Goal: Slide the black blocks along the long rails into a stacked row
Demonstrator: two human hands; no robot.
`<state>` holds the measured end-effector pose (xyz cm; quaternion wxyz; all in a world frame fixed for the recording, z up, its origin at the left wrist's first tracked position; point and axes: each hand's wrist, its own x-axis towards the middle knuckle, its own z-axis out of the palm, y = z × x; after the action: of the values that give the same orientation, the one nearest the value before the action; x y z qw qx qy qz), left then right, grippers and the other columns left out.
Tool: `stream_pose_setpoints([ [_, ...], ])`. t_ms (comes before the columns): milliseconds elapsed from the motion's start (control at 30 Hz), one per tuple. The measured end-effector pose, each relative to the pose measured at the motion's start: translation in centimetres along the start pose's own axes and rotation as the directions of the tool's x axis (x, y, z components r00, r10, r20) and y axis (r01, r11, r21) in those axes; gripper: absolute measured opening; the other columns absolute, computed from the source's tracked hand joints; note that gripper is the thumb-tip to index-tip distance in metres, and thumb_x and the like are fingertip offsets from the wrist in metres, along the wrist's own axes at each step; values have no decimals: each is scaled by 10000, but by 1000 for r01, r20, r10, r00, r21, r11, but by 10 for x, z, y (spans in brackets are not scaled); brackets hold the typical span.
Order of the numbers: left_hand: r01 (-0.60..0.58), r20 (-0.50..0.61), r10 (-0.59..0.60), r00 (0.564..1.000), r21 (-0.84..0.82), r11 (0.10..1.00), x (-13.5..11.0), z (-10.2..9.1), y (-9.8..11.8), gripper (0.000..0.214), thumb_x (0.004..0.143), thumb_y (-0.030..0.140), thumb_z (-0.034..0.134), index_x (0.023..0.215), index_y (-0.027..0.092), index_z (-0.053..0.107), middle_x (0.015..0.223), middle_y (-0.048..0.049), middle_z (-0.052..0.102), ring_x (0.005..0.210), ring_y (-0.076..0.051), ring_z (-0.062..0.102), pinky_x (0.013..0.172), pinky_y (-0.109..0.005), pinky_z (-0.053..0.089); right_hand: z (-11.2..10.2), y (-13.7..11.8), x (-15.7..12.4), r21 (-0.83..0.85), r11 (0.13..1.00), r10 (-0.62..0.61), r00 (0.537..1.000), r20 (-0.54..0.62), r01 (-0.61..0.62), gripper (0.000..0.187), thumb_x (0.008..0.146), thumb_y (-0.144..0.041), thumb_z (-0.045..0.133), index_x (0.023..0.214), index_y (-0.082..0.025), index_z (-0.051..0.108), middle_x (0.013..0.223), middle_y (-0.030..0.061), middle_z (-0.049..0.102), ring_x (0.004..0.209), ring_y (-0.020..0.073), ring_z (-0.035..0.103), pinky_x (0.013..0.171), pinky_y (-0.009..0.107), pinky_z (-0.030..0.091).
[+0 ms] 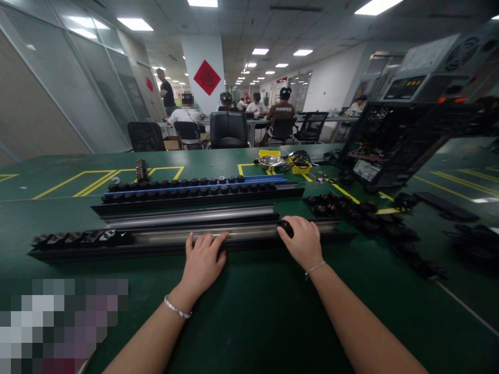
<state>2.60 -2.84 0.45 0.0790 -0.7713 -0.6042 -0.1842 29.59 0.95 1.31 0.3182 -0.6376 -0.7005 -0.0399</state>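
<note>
My left hand (205,262) rests with spread fingers on the near edge of a long black channel (249,246) with a metallic inner strip. Further right, my right hand (302,241) has its fingers curled round a small black part (286,227) above the same channel; its exact kind is partly hidden. At the channel's left end sits a row of dark parts (80,239). Just behind lies a second channel with a grey metallic strip (195,214). Beyond it, a longer rack (202,196) holds rows of black round parts along a blue strip.
Dark parts (362,215) lie scattered on the green table (257,317) to the right. An opened computer case (393,135) stands behind them. A metal bowl (271,162) sits near yellow bins. Several people sit at desks beyond black chairs (228,130).
</note>
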Motion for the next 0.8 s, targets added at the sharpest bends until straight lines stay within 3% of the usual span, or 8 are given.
stream_pose_setpoints([
  [300, -5, -1, 5, 1000, 0, 1000, -1, 0, 0, 422, 842, 273, 483, 1261, 303, 526, 967, -31, 641, 1003, -237, 563, 1096, -570, 169, -5, 7, 4, -23, 994, 104, 994, 17, -104, 231, 825, -347, 479, 974, -236, 616, 1091, 76, 640, 1046, 253, 532, 1003, 532, 250],
  [800, -10, 5, 10, 1000, 3, 1000, -1, -1, 0, 425, 846, 269, 475, 1266, 300, 525, 966, -32, 638, 999, -237, 560, 1097, -572, 164, -11, 22, 7, -72, 987, 144, 990, 1, -144, 216, 791, -330, 474, 929, -234, 610, 1029, 67, 646, 977, 247, 547, 920, 469, 325],
])
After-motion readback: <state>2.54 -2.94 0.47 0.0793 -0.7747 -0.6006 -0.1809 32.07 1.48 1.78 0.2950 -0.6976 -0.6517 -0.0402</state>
